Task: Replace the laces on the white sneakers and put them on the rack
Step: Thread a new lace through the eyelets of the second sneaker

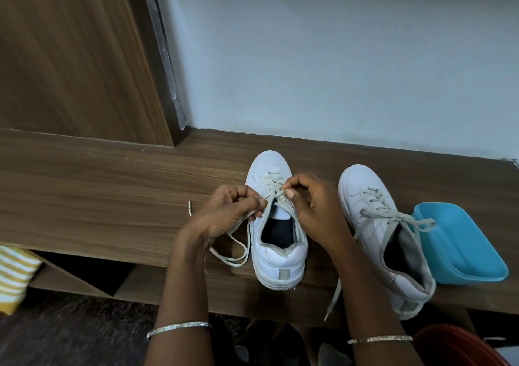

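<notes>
Two white sneakers stand on a wooden rack top (112,186), toes pointing at the wall. The left sneaker (276,256) is partly laced with a grey lace (238,253) whose loose end loops on the wood beside it. My left hand (227,211) pinches that lace at the shoe's left side. My right hand (309,205) pinches the lace at an eyelet over the tongue. The right sneaker (373,225) is laced and tied in a bow, with one lace end hanging over the front edge.
A turquoise plastic tray (463,242) lies just right of the right sneaker. A white wall and a wooden panel (70,56) rise behind. Open shelf compartments sit under the top. A yellow striped cloth (14,275) is at the left edge, a red tub (457,346) at the bottom right.
</notes>
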The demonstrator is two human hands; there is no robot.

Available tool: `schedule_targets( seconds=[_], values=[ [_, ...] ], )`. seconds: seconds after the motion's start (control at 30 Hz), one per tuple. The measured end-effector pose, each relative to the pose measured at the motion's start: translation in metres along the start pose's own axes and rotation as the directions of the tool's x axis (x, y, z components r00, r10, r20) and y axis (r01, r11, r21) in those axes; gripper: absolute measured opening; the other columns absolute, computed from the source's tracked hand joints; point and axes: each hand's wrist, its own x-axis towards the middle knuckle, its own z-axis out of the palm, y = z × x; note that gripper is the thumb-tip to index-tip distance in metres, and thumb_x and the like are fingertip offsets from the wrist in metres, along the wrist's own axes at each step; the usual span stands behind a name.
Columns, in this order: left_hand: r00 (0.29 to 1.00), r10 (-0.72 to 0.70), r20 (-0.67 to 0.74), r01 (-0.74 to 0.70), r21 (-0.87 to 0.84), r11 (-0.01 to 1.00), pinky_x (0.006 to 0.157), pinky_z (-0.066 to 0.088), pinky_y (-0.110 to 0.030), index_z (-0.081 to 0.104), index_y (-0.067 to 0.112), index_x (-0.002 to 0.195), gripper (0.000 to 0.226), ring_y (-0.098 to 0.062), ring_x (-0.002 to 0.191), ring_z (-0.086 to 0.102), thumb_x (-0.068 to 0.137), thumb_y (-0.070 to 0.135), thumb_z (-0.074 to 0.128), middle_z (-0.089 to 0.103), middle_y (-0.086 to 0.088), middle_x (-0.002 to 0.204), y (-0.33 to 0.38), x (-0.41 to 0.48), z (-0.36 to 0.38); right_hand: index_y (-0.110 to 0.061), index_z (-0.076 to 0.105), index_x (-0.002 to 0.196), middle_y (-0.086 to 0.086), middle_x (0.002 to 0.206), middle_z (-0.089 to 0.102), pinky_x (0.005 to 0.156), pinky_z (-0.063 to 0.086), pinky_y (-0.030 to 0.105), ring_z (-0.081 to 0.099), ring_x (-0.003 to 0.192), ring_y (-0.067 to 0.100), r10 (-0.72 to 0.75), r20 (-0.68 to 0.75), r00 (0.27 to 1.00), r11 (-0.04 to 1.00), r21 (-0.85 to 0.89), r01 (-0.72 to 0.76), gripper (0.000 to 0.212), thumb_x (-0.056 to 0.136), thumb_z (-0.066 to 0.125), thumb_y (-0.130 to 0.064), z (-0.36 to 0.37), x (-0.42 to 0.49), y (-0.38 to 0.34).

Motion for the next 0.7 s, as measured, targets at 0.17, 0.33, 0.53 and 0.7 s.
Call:
schedule_targets(
  seconds=[0.17,0.33,0.53,0.7],
  values=[
    [0.999,0.002,0.037,-0.003,0.025,1.0,0.065,0.049,-0.019,0.069,0.002,0.085,0.013,-0.012,0.067,0.056,0.095,0.002,0.061,0.067,-0.009,0.075,-0.001,0.0,-0.003,-0.012,0.063,0.09,-0.007,0.09,0.062,0.076,0.046,0.026,0.058,0.087,0.011,-0.014,0.002,1.0,0.999,0.049,0.014,0.014,0.089,0.053,-0.003,0.009,-0.001,0.002],
    [0.998,-0.019,0.052,0.019,-0.003,1.0,0.067,0.049,-0.019,0.071,0.006,0.081,0.018,-0.011,0.068,0.059,0.096,0.002,0.06,0.069,-0.01,0.077,-0.004,0.0,-0.007,-0.013,0.062,0.092,-0.011,0.091,0.062,0.079,0.046,0.026,0.057,0.087,0.012,0.007,0.041,0.999,0.995,0.094,-0.011,0.019,0.091,0.051,0.002,0.01,0.0,0.003],
    [0.996,-0.033,0.077,0.04,-0.083,0.996,0.067,0.049,-0.021,0.07,0.005,0.079,0.023,-0.018,0.075,0.06,0.096,0.0,0.056,0.072,-0.017,0.086,-0.004,-0.004,-0.01,-0.014,0.068,0.093,-0.019,0.09,0.071,0.083,0.054,0.021,0.067,0.091,0.003,0.174,0.043,0.984,0.959,0.218,-0.179,0.029,0.087,0.054,0.011,0.0,-0.001,-0.002],
    [0.997,-0.032,0.074,0.038,-0.069,0.997,0.065,0.051,-0.019,0.066,0.003,0.077,0.024,-0.014,0.073,0.064,0.097,-0.005,0.054,0.073,-0.015,0.082,-0.003,-0.005,-0.009,-0.016,0.072,0.095,-0.011,0.099,0.073,0.075,0.056,0.021,0.068,0.095,0.002,0.164,0.12,0.979,0.963,0.196,-0.186,0.015,0.088,0.07,-0.004,-0.008,-0.004,-0.006]
  ],
)
